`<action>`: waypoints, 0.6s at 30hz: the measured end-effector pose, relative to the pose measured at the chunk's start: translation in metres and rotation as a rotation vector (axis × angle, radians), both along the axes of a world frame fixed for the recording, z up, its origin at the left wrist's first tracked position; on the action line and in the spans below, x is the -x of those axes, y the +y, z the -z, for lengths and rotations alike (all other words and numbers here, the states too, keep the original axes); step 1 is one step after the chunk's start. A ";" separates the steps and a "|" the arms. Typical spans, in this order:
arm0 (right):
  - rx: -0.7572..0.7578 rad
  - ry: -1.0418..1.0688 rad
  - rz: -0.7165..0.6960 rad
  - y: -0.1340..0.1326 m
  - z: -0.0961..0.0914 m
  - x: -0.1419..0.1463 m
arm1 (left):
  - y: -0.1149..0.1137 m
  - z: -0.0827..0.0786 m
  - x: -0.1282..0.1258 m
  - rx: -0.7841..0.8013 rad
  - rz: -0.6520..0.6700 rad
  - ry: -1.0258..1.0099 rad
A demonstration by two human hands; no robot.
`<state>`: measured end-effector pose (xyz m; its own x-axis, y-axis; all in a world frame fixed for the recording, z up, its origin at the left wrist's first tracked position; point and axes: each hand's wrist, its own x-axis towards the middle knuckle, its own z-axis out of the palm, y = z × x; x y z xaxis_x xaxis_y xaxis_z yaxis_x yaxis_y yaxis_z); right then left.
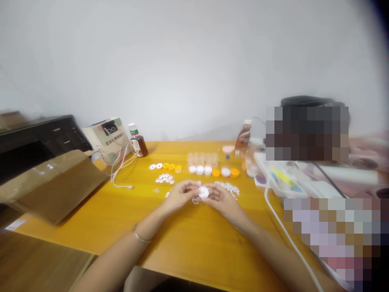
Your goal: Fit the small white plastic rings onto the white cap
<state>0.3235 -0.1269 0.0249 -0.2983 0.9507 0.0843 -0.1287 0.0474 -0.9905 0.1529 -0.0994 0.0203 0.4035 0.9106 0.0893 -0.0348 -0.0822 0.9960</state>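
Observation:
A small white round disc (203, 192), like a cap, is held up just above the table between my two hands. My left hand (182, 195) is closed, its thumb and fingertips at the disc's left edge. On the other side, my right hand (221, 199) grips the disc with curled fingers. Small patterned white discs (229, 188) lie spread behind my right hand. Another cluster of small white pieces (164, 178) is beyond my left hand. White caps (199, 170) and orange caps (216, 172) stand in a row farther back. Blur hides the disc's finer detail.
Clear little containers (203, 158) are grouped behind the caps. White and orange rings (172, 167) line up at left. A brown bottle (139, 145), a white cable (117, 170) and a cardboard box (54, 182) occupy the left; another bottle (243, 137), a white tray (275, 182) and a person are at right.

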 end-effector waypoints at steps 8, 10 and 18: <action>0.020 -0.034 -0.027 0.001 0.001 -0.001 | -0.004 -0.007 0.003 -0.039 0.053 0.063; 0.021 -0.054 -0.020 0.000 0.001 -0.001 | -0.003 -0.011 0.006 -0.088 0.043 0.127; 0.020 -0.096 0.012 -0.001 0.002 -0.001 | 0.023 -0.018 0.009 -0.481 -0.257 0.511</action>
